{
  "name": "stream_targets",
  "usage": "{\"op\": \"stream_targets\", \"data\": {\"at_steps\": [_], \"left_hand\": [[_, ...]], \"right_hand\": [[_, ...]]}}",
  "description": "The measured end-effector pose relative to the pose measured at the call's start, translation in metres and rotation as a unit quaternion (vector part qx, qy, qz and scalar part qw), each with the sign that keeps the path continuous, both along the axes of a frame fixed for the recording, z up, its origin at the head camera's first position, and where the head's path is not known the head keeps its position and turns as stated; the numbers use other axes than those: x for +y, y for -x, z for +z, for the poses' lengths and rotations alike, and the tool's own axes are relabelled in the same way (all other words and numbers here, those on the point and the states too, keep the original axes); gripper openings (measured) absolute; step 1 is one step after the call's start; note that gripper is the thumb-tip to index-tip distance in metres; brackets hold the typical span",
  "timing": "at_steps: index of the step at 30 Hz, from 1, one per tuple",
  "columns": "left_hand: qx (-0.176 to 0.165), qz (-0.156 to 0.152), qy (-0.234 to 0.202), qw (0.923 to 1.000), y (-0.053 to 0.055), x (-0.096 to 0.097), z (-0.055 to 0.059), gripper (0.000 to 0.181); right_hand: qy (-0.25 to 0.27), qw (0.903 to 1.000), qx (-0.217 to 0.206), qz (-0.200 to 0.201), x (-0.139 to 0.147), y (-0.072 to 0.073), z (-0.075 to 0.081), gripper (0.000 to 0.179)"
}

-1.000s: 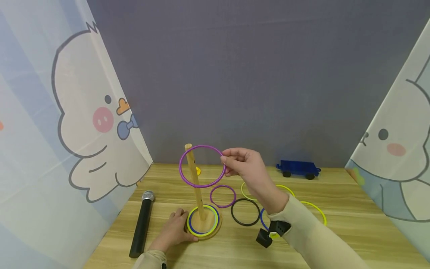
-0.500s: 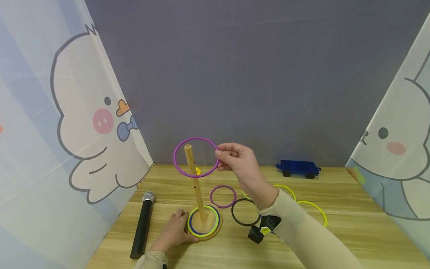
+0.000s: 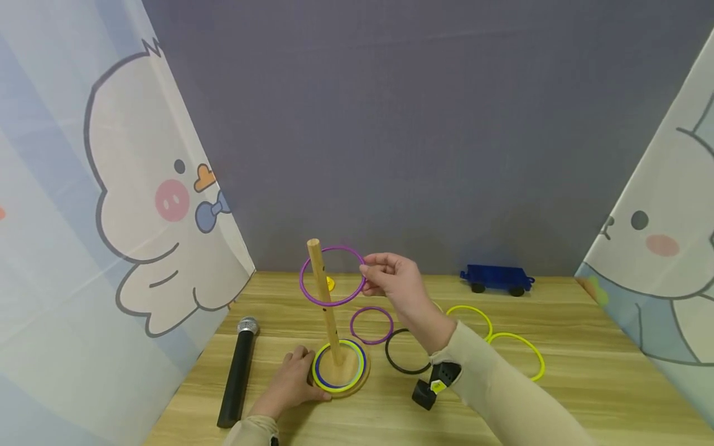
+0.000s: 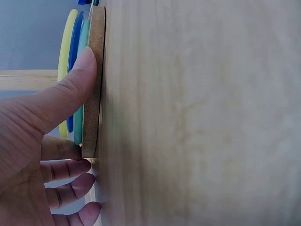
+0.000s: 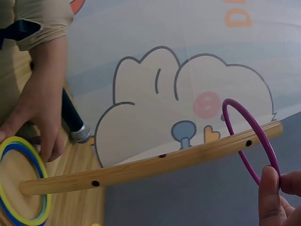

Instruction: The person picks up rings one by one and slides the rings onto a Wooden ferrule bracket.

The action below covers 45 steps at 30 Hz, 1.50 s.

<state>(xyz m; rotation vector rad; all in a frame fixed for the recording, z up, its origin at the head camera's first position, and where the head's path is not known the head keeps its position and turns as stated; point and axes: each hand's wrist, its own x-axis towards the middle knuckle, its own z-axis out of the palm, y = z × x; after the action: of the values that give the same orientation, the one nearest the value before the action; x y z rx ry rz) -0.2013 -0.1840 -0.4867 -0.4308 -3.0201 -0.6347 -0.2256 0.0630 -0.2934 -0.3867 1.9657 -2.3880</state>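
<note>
Within the last half-second, the purple ring (image 3: 334, 304) has been lowered: the tip of the wooden peg (image 3: 331, 322) now projects above its far rim, and in the right wrist view the peg is seen passing through it. The ring is therefore judged threaded but not seated; it is held well above the round base (image 3: 338, 375), where a yellow ring (image 4: 65, 42), blue ring (image 4: 73, 42) and green ring (image 4: 83, 37) are stacked. In the head view, the purple ring is pinched at its 3 o'clock by the right hand (image 3: 397, 282). The base is gripped between thumb and forefinger, toward 9 o'clock, by the left hand (image 3: 291, 379), whose position is unchanged.
</note>
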Motion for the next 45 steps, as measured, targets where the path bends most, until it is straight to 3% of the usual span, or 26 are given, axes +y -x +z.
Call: {"op": "stream_targets", "data": {"at_steps": [11, 25, 33, 39, 45], "left_hand": [[0.005, -0.001, 0.000, 1.0000, 0.002, -0.001, -0.005, 0.105], [-0.004, 0.004, 0.005, 1.0000, 0.000, 0.002, 0.003, 0.104], [0.001, -0.005, -0.007, 1.0000, -0.001, 0.001, 0.003, 0.099], [0.004, -0.003, -0.007, 1.0000, -0.001, 0.001, 0.002, 0.096], [0.016, -0.002, 0.006, 0.9999, -0.001, 0.002, 0.001, 0.102]], "right_hand": [[-0.022, 0.9991, -0.037, 0.002, 0.005, 0.004, -0.042, 0.027], [-0.065, 0.9942, -0.083, 0.019, 0.003, 0.006, -0.112, 0.025], [-0.080, 0.9913, -0.099, 0.035, -0.005, 0.000, -0.152, 0.026], [-0.085, 0.9897, -0.111, 0.032, -0.012, 0.000, -0.174, 0.026], [-0.105, 0.9895, -0.096, 0.023, -0.016, -0.001, -0.185, 0.025]]}}
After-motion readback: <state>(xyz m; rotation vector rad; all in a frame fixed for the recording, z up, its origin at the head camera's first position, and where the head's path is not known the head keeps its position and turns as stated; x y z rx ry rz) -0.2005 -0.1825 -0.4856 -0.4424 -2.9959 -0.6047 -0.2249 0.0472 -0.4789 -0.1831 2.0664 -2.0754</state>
